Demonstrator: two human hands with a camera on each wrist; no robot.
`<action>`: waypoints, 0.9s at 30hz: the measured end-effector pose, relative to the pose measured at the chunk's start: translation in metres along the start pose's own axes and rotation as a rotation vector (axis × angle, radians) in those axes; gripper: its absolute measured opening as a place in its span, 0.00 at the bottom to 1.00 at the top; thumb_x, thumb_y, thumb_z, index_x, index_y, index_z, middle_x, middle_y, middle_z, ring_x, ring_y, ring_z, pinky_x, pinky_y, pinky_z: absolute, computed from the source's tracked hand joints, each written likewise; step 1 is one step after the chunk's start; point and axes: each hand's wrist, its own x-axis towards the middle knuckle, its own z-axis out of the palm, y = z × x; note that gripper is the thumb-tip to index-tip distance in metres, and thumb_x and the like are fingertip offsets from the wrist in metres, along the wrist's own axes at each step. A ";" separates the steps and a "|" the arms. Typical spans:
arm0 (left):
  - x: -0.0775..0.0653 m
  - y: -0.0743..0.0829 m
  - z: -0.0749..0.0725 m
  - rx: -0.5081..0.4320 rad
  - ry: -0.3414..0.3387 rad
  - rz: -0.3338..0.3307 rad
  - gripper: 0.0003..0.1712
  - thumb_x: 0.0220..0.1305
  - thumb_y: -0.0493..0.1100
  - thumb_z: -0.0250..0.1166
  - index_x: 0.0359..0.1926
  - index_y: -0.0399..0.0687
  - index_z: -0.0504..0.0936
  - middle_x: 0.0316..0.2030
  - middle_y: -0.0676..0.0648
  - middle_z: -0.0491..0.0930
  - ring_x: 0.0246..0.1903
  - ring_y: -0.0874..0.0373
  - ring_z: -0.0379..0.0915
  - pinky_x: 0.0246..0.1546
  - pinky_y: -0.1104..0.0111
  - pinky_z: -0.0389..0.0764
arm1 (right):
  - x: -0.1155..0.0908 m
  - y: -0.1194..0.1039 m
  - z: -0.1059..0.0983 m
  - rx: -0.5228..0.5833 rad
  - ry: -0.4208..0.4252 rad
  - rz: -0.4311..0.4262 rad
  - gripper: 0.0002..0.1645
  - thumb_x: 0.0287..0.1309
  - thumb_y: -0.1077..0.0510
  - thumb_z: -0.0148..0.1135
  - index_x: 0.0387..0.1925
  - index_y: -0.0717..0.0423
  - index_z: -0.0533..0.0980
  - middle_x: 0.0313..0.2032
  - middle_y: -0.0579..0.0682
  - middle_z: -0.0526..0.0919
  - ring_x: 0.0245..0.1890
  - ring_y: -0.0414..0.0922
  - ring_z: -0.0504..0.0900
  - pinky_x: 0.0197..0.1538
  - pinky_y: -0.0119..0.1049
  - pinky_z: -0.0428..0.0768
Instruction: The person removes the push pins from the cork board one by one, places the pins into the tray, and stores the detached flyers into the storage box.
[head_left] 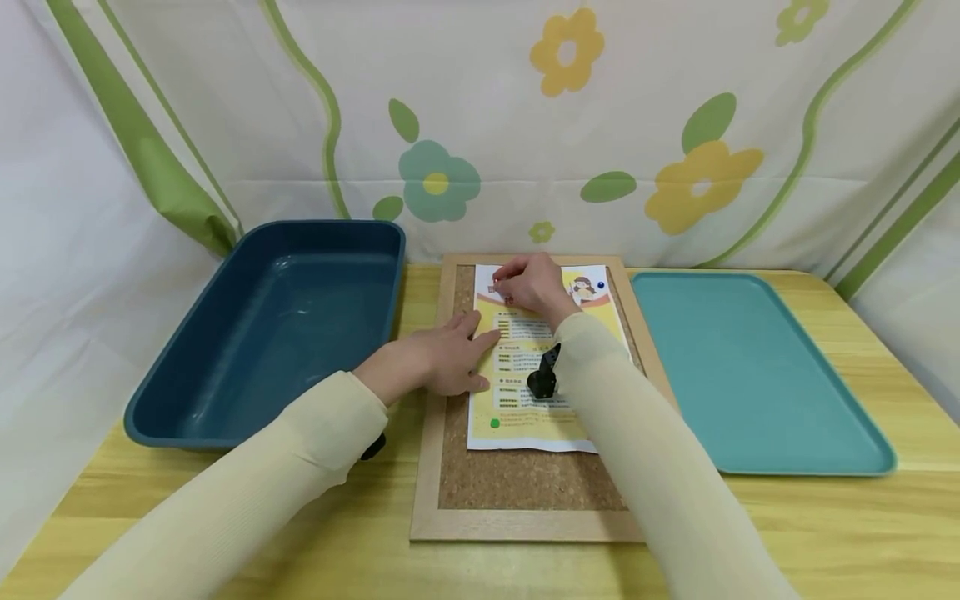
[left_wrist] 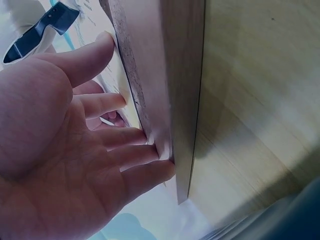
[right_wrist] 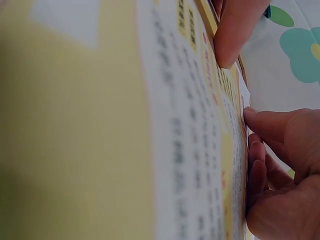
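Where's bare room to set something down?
The teal tray right of the corkboard, the blue basin left of it, and the table before the tray look bare. Crowded: the poster, under left hand and right hand.

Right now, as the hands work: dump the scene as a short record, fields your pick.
surface: wooden table
board: framed corkboard, flat on table
sheet: printed sheet on the cork
pins: green pin near sheet's lower left, blue pin near upper right
lower_right_corner: hidden by right sleeve
left_hand: left hand, fingers spread across sheet's left edge and frame
right_hand: right hand at sheet's upper left; grip unclear
left_of_board: dark blue basin
right_of_board: teal tray
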 end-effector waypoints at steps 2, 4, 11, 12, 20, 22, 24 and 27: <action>0.000 0.000 0.000 -0.001 -0.002 0.003 0.47 0.80 0.61 0.57 0.87 0.59 0.45 0.87 0.40 0.32 0.87 0.42 0.28 0.84 0.49 0.52 | -0.001 0.000 0.000 0.011 0.003 0.012 0.09 0.70 0.55 0.69 0.48 0.49 0.90 0.50 0.52 0.89 0.50 0.49 0.81 0.57 0.42 0.78; 0.000 0.000 0.000 -0.008 0.000 0.009 0.47 0.80 0.61 0.57 0.87 0.58 0.45 0.87 0.39 0.32 0.87 0.42 0.28 0.84 0.49 0.52 | -0.001 -0.001 0.001 0.017 0.008 0.020 0.09 0.70 0.55 0.70 0.47 0.49 0.90 0.50 0.52 0.88 0.50 0.50 0.81 0.58 0.43 0.78; 0.000 0.000 0.001 -0.027 -0.001 0.013 0.46 0.81 0.59 0.57 0.87 0.56 0.45 0.87 0.39 0.31 0.87 0.41 0.27 0.84 0.48 0.51 | -0.001 -0.001 0.001 0.022 0.014 0.025 0.09 0.70 0.55 0.70 0.47 0.50 0.90 0.50 0.52 0.89 0.51 0.49 0.82 0.59 0.44 0.79; 0.000 0.001 0.001 -0.030 -0.001 0.013 0.46 0.81 0.59 0.57 0.87 0.56 0.45 0.87 0.39 0.31 0.87 0.41 0.27 0.85 0.48 0.51 | -0.001 -0.001 0.001 0.020 0.013 0.028 0.09 0.70 0.55 0.70 0.47 0.50 0.90 0.50 0.51 0.89 0.51 0.49 0.82 0.59 0.44 0.79; 0.000 0.003 0.002 -0.032 0.000 0.007 0.45 0.82 0.57 0.57 0.87 0.54 0.45 0.87 0.38 0.30 0.87 0.40 0.26 0.85 0.49 0.50 | 0.000 -0.003 0.001 0.017 0.007 0.056 0.09 0.70 0.55 0.70 0.48 0.49 0.89 0.51 0.50 0.89 0.51 0.49 0.82 0.59 0.43 0.79; 0.000 0.003 0.002 -0.034 -0.001 0.007 0.45 0.82 0.57 0.56 0.87 0.54 0.45 0.87 0.38 0.30 0.86 0.40 0.26 0.85 0.49 0.50 | 0.001 -0.003 0.001 0.025 0.006 0.061 0.08 0.70 0.55 0.70 0.47 0.49 0.89 0.51 0.50 0.89 0.50 0.48 0.82 0.58 0.43 0.79; 0.000 0.003 0.002 -0.035 -0.002 0.008 0.45 0.82 0.57 0.56 0.87 0.54 0.44 0.87 0.38 0.30 0.86 0.40 0.26 0.85 0.49 0.51 | 0.001 -0.003 0.002 0.026 0.008 0.062 0.07 0.70 0.55 0.70 0.46 0.49 0.89 0.49 0.50 0.90 0.48 0.48 0.83 0.56 0.42 0.80; 0.000 0.003 0.002 -0.036 -0.002 0.009 0.45 0.82 0.57 0.56 0.87 0.54 0.44 0.87 0.38 0.30 0.86 0.40 0.25 0.85 0.49 0.51 | 0.000 -0.003 0.002 0.029 0.012 0.067 0.06 0.70 0.55 0.70 0.44 0.49 0.90 0.47 0.51 0.90 0.45 0.47 0.83 0.52 0.39 0.81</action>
